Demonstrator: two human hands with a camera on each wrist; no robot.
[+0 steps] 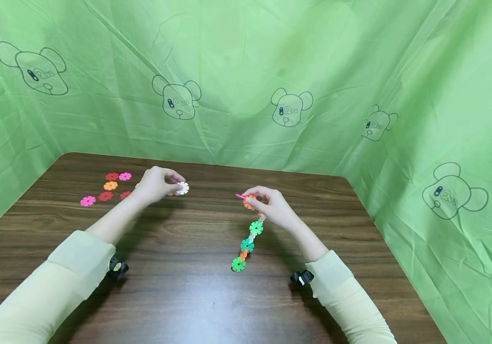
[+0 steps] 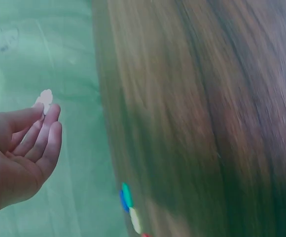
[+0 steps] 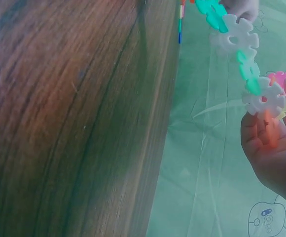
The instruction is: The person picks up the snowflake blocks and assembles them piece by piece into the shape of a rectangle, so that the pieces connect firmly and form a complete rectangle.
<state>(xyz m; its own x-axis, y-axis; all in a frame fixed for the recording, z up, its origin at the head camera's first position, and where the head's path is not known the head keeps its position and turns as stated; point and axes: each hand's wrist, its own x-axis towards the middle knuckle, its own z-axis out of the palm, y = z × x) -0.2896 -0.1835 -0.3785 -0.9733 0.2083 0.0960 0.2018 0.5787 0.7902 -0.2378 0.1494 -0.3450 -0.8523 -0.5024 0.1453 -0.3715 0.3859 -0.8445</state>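
Observation:
My left hand (image 1: 154, 185) pinches a white notched disc (image 1: 183, 188) between thumb and fingertips above the table. The same white disc (image 2: 46, 96) shows at the fingertips in the left wrist view. My right hand (image 1: 277, 206) holds one end of a chain of interlocked notched discs, where an orange disc (image 1: 249, 202) and an edge-on pink disc (image 1: 240, 196) show. From there the chain hangs toward me through white, green and orange pieces to a green disc (image 1: 238, 264). In the right wrist view a white disc (image 3: 264, 98) sits right at the fingers.
Several loose discs lie on the wooden table (image 1: 194, 286) at the back left, among them a pink disc (image 1: 88, 201), a red disc (image 1: 105, 196) and an orange disc (image 1: 110, 186). A green curtain (image 1: 228, 129) stands behind the table and along its sides.

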